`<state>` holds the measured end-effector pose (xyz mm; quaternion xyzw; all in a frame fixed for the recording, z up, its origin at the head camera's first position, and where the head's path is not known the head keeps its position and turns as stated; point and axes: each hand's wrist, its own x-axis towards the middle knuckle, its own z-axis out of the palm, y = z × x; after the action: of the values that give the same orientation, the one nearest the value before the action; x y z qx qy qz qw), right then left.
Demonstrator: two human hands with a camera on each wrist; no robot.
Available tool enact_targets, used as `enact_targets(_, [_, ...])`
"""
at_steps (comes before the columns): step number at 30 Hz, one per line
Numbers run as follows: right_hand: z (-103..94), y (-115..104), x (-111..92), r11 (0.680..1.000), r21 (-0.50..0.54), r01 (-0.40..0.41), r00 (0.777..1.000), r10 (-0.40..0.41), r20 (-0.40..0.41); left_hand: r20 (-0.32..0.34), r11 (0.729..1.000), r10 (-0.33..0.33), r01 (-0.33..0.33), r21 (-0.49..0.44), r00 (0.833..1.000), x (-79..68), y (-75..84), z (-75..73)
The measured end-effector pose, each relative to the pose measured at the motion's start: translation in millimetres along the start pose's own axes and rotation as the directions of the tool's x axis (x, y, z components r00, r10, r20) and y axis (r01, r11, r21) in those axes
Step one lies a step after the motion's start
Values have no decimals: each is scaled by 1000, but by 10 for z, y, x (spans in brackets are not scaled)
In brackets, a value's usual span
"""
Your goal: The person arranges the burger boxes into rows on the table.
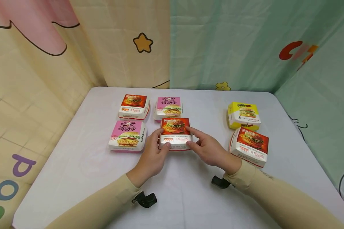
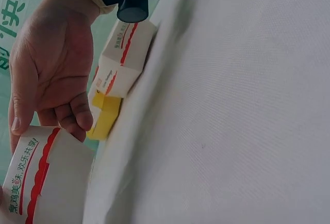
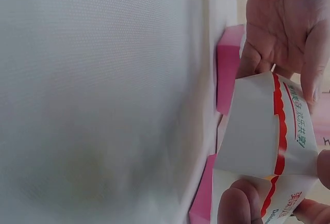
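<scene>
Both hands hold a red-and-white burger box (image 1: 175, 128) near the middle of the table. My left hand (image 1: 152, 156) grips its left side, with the thumb at the front left corner. At the opposite side, my right hand (image 1: 208, 149) has its thumb at the front and its index finger on the top edge. The right wrist view shows the box's white underside and scalloped red trim (image 3: 280, 126), close over the cloth. A pink burger box (image 1: 127, 135) lies just left of the left hand, and another pink box (image 1: 168, 106) sits directly behind the held one.
A second red-and-white box (image 1: 134, 106) stands at the back left. On the right, a yellow burger box (image 1: 243, 115) sits behind a tilted red-and-white box (image 1: 250, 146), close to the right forearm. White cloth covers the table (image 1: 183, 187); printed curtains (image 1: 218, 41) hang around it.
</scene>
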<state>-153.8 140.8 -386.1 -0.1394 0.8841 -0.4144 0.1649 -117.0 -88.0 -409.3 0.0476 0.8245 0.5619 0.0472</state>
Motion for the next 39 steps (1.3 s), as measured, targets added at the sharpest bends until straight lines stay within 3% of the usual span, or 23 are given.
enact_targets(20, [185,99,187,999,-18,-29,999,30,39,-10,988,-113,114,105,994,23,-149,-12])
enact_targets(39, [223,84,264,993,-115,-40,999,43,32,-43,989,-79,84,119,996,111,-206,-12])
